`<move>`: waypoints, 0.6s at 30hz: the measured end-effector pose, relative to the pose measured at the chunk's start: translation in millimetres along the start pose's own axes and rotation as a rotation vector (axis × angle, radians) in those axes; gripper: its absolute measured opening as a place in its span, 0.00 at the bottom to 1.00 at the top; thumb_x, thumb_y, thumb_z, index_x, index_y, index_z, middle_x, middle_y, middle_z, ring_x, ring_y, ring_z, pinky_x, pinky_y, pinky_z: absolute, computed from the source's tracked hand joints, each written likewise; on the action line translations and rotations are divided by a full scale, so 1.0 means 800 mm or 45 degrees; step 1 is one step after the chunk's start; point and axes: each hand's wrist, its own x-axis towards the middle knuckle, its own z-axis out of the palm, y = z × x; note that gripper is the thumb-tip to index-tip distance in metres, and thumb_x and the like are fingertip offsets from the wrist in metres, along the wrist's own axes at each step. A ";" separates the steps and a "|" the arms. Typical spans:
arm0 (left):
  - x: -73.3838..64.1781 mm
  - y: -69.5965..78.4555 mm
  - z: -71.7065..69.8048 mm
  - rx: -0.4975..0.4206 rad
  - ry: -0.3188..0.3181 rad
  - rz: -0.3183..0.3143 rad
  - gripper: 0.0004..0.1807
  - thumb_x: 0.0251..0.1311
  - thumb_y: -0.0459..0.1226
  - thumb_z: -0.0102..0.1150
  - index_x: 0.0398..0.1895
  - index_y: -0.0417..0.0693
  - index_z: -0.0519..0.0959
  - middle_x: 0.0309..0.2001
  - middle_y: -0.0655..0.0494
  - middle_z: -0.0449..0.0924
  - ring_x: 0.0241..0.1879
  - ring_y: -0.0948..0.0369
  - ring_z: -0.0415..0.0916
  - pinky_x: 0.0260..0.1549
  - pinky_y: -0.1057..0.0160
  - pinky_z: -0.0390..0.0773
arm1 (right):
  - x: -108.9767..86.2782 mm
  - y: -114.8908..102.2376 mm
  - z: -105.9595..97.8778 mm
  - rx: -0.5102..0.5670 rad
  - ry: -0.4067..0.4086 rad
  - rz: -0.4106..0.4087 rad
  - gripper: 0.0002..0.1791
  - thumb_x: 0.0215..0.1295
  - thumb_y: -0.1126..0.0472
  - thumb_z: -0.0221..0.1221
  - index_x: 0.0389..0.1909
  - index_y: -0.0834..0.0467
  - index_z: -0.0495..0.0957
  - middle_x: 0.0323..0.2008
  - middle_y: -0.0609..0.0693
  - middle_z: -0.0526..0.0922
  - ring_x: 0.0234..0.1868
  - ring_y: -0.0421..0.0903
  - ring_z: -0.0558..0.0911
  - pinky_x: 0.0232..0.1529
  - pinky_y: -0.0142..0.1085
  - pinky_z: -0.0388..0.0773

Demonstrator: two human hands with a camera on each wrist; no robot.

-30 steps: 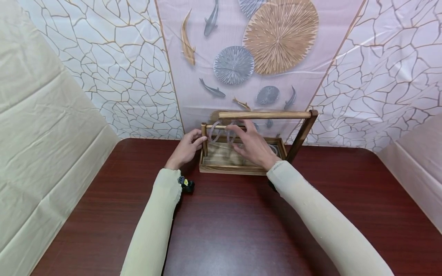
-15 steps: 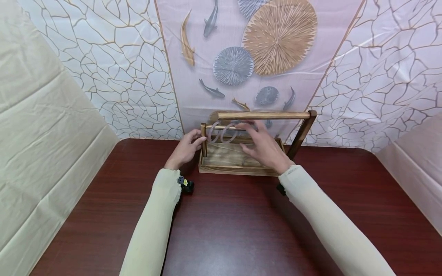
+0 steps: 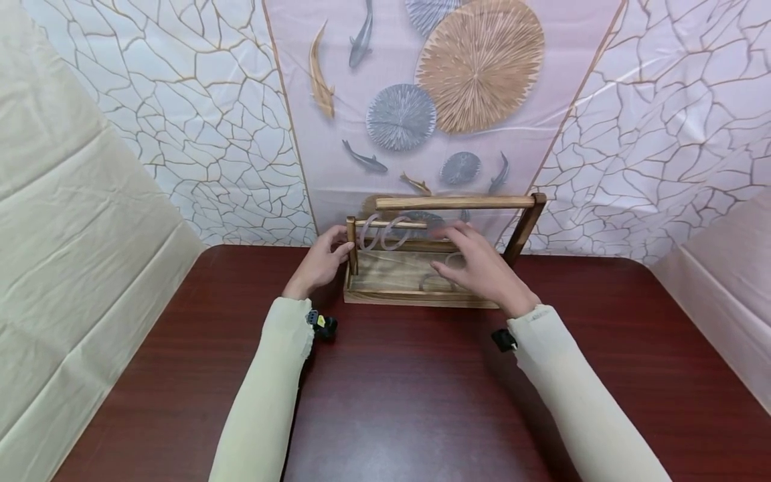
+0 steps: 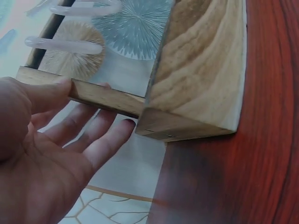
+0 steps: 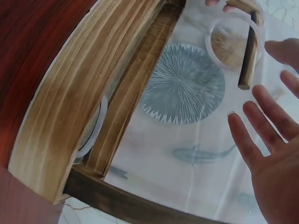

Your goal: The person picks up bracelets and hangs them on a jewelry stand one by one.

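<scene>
At the back of the dark red table [image 3: 385,381] stands a two-tier wooden bangle stand, its tray [image 3: 409,298] long and shallow. On its left side the left hand [image 3: 319,262] is clamped on the short post [image 3: 352,248], thumb against one face and fingers behind the other. From that post runs the lower rod [image 3: 417,225], and two pale, translucent bangles hang round it: one near the post [image 4: 70,45], the other just beyond it [image 4: 91,10].

Near the rod's free end hovers the right hand [image 3: 482,268], its fingers spread apart and holding nothing (the wrist view shows a gap between them and the rod). Below that hand, at least one loose bangle [image 5: 100,125] lies in the tray, partly hidden by the front wall in the right wrist view.

On the right rises the tall post [image 3: 524,229], leaning outward in the head view, with the upper rod [image 3: 454,202] reaching left from its top. Behind everything hangs a printed cloth [image 3: 337,187] with fish and round, ribbed leaves.
</scene>
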 end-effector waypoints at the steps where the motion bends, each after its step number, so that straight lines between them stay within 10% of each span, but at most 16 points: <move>1: -0.001 0.001 -0.001 0.009 0.009 0.000 0.22 0.79 0.37 0.47 0.72 0.43 0.65 0.67 0.42 0.70 0.67 0.48 0.71 0.67 0.51 0.75 | -0.003 0.001 -0.001 0.019 -0.006 0.013 0.25 0.67 0.57 0.67 0.63 0.54 0.76 0.62 0.53 0.78 0.65 0.54 0.75 0.77 0.54 0.60; 8: -0.013 0.016 0.005 0.106 0.048 0.009 0.26 0.78 0.38 0.48 0.75 0.44 0.59 0.69 0.42 0.69 0.69 0.48 0.68 0.67 0.47 0.72 | -0.022 0.013 -0.005 0.114 0.046 0.092 0.20 0.67 0.58 0.67 0.59 0.53 0.79 0.55 0.51 0.82 0.54 0.49 0.83 0.56 0.48 0.81; 18: -0.042 0.030 0.009 0.205 0.362 0.136 0.26 0.75 0.35 0.44 0.73 0.43 0.57 0.69 0.38 0.66 0.69 0.44 0.65 0.66 0.44 0.71 | -0.040 0.020 -0.015 0.188 0.101 0.207 0.09 0.71 0.56 0.64 0.47 0.54 0.85 0.38 0.47 0.88 0.34 0.44 0.81 0.35 0.33 0.77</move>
